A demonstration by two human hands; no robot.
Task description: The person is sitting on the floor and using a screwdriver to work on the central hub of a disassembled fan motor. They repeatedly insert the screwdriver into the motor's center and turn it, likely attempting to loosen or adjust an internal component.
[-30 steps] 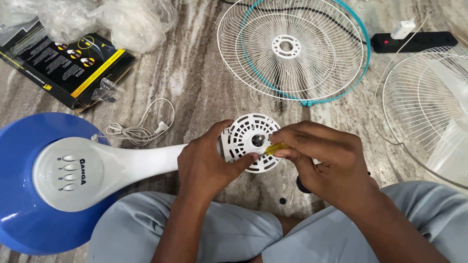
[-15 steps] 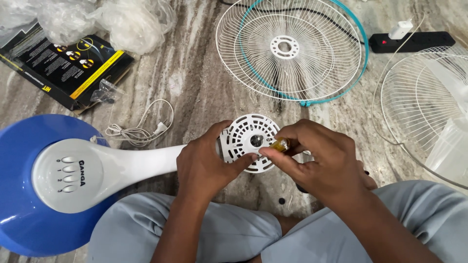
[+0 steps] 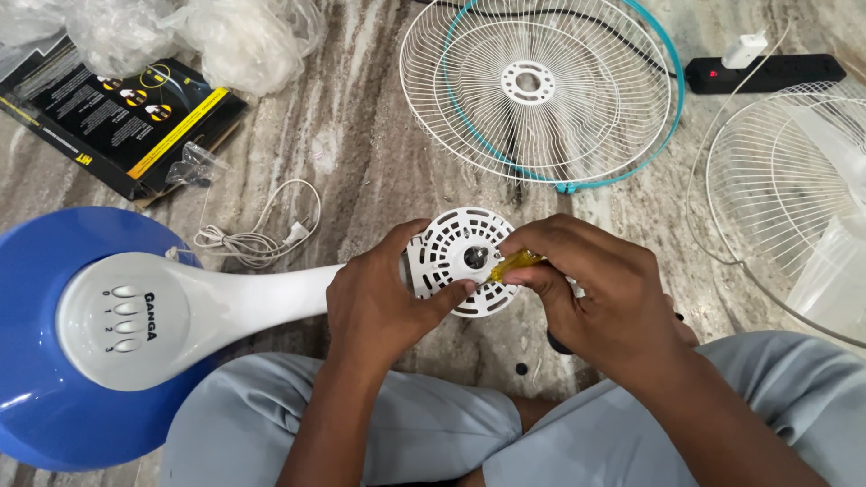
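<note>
A flat black cardboard box with a yellow stripe [image 3: 117, 122] lies at the upper left, beside crumpled clear plastic wrapping [image 3: 180, 32]. Two round white wire fan guards lie beyond the hands: one teal-rimmed [image 3: 541, 90], one plain [image 3: 794, 189]. The left hand [image 3: 379, 298] clasps the white slotted round motor housing [image 3: 456, 261] on the blue-based fan stand [image 3: 135, 325]; the right hand [image 3: 595, 289] pinches a yellow-handled screwdriver [image 3: 514, 263] at the housing's centre.

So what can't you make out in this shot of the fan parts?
Head view only:
- Screwdriver: only a yellow bit shows; right hand covers the rest, tip too small.
- Motor cover: left edge behind left hand.
- Right grille: cut off by the frame edge.
- Blue base: cut off at left.
</note>
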